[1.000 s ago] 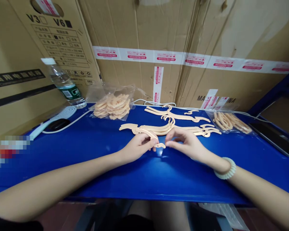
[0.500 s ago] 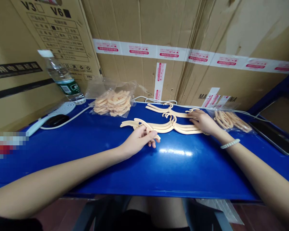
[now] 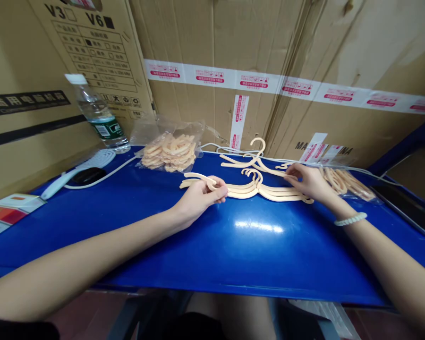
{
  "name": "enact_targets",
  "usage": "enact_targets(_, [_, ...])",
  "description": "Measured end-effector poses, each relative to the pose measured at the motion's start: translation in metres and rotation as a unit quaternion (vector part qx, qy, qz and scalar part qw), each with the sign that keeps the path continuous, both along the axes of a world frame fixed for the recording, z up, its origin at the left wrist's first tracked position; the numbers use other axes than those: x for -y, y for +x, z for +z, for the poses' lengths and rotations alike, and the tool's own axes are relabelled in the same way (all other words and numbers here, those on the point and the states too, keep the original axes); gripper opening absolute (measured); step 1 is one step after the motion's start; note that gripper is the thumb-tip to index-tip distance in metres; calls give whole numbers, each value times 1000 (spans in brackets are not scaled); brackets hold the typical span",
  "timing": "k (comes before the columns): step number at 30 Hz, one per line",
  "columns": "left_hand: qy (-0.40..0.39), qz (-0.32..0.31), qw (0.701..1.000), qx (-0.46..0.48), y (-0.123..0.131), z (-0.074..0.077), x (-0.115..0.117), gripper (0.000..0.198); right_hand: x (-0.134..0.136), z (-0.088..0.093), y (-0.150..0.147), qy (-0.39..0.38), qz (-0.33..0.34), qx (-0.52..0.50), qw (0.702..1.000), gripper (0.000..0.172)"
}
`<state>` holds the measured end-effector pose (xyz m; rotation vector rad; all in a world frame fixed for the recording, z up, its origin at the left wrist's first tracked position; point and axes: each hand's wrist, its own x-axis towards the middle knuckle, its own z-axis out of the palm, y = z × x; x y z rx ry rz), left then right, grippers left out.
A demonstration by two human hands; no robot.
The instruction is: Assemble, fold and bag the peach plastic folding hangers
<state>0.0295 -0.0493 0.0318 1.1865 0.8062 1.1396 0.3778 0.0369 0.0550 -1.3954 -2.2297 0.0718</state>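
The left hand [image 3: 191, 204] has its fingers [image 3: 217, 193] closed on a beige hanger piece [image 3: 198, 176]; the piece extends from the grip toward the left. The right hand [image 3: 310, 182] has its fingers closed on the right end of the rear hanger [image 3: 272, 171]; its hook [image 3: 264, 145] points upward, left of these fingers. A hanger stack [image 3: 278, 194] lies on the blue table [image 3: 205, 264], in front of the rear hanger. The stack's middle lies between the two hands.
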Motion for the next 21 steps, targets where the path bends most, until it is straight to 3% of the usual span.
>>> enact_targets(4, [3,51,997,61,-10,7,-13,34,8,15,6,-28,23,-62,997,29])
enact_targets(9, [-41,74,990,111,-18,10,-23,29,18,34,14,-136,75,-106,982,44])
enact_targets(14, [-62,54,987,135,-17,8,-21,25,29,47,13,-233,126,-136,955,45])
enact_targets(21, [-101,-21,986,128,-13,11,-13,28,34,51,6,-258,152,-139,944,44])
